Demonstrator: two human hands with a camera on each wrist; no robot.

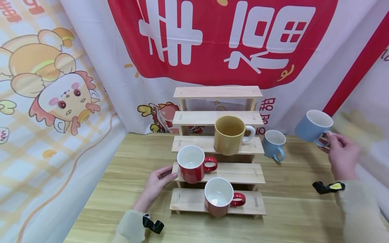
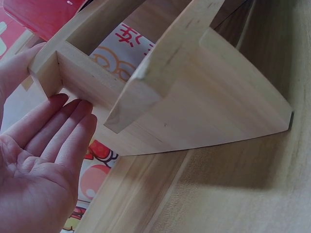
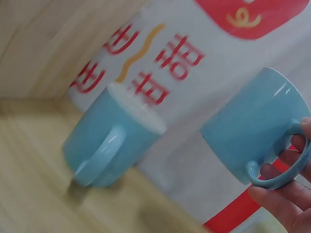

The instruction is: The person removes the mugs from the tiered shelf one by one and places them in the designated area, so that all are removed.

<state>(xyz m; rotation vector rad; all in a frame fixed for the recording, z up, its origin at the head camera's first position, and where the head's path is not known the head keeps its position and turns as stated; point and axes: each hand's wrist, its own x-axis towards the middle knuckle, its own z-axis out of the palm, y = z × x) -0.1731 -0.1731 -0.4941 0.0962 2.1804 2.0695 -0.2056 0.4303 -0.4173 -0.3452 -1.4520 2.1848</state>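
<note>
My right hand grips a light blue mug by its handle, in the air at the right; the mug is tilted. A second light blue mug stands on the table between it and a stepped wooden rack. My left hand is at the rack's left side; in the left wrist view its thumb and fingers lie on either side of a shelf's end. Beside that hand a red mug sits on the second shelf up. Another red mug is on the lowest shelf, a yellow mug on the middle one.
The rack stands on a wood-grain table. Behind it hangs a white cloth with a large red print. A patterned cloth borders the table at left, and a pale cloth at right.
</note>
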